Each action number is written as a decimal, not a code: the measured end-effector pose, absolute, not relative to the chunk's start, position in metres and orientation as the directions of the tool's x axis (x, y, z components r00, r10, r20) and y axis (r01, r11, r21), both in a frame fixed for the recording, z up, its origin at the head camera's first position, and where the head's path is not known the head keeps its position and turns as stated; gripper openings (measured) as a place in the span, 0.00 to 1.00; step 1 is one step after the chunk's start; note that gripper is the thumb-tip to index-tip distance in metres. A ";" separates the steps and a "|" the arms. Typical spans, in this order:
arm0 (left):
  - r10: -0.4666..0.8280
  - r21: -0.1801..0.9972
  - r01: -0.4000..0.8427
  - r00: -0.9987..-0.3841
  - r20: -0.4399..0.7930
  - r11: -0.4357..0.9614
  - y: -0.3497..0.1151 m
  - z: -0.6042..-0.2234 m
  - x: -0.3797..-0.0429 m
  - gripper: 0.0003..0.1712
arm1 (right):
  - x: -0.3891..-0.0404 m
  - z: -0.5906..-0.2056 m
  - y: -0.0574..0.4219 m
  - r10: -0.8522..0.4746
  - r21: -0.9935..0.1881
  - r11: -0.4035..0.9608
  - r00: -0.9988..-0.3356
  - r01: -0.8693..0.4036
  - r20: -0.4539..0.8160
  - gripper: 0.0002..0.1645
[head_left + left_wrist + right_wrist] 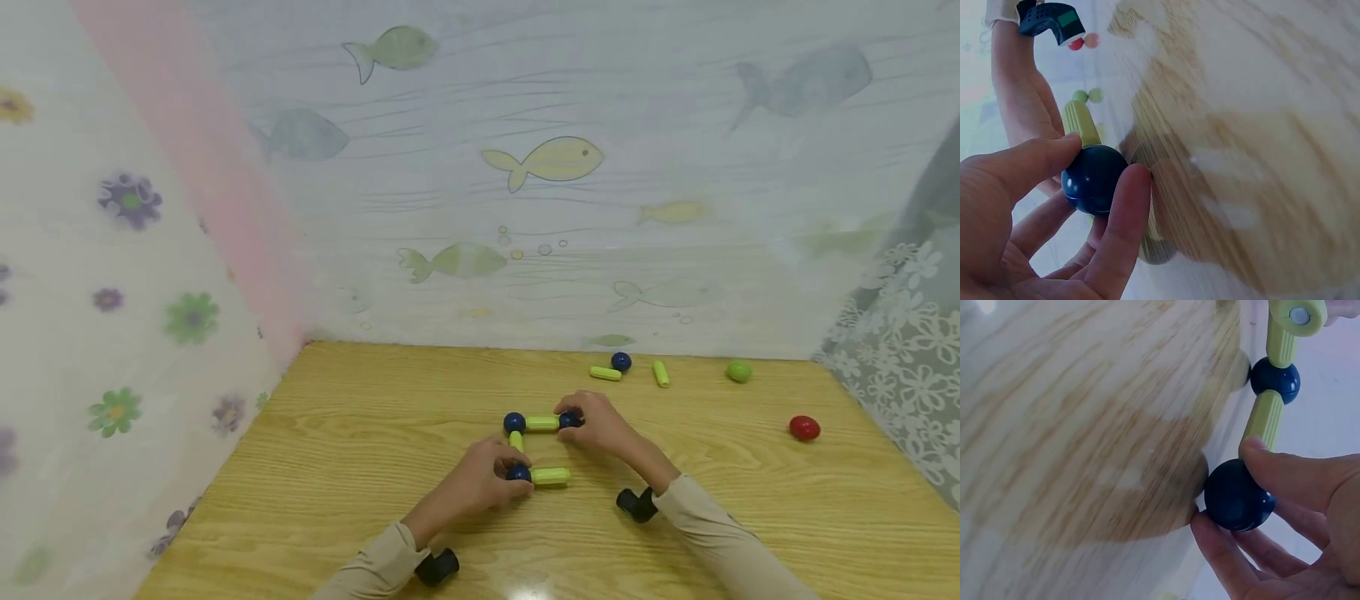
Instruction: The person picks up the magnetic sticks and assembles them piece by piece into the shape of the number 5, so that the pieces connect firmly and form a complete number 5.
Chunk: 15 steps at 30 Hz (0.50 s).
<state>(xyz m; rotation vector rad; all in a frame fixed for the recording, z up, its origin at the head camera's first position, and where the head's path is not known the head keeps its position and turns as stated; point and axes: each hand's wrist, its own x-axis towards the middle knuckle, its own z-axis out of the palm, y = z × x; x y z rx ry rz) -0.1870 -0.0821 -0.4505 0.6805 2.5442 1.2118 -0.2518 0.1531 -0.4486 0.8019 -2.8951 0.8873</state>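
Observation:
Blue balls and yellow-green rods are joined into a three-sided shape on the table. My left hand [480, 479] grips the near blue ball [1092, 180] between thumb and fingers. From that ball a rod [551, 477] points right, its far end free, and a second rod [516, 442] runs away to the corner ball [514, 423]. A third rod [542, 423] links the corner ball to another blue ball [1235, 497], which my right hand [600, 423] pinches with its thumb and fingertips. In the right wrist view, the free rod shows a round silver spot [1300, 315] at its end.
Toward the back lie a loose blue ball [621, 362], a yellow-green rod [605, 373] beside it, another rod [661, 374] and a green ball [738, 371]. Farther right sits a red ball [805, 428]. A fish-patterned wall covering [450, 208] rises behind the wooden table [360, 417].

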 end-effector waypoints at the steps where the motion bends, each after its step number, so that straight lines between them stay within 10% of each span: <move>1: 0.507 0.778 0.304 -0.862 -0.021 0.550 -0.083 -0.450 -0.187 0.17 | -0.252 -0.449 0.153 -0.468 -0.529 0.707 -0.871 -0.470 0.148 0.17; 15: 0.508 0.801 0.276 -0.860 -0.041 0.531 -0.086 -0.452 -0.190 0.19 | -0.249 -0.448 0.165 -0.495 -0.611 0.644 -0.860 -0.460 0.126 0.21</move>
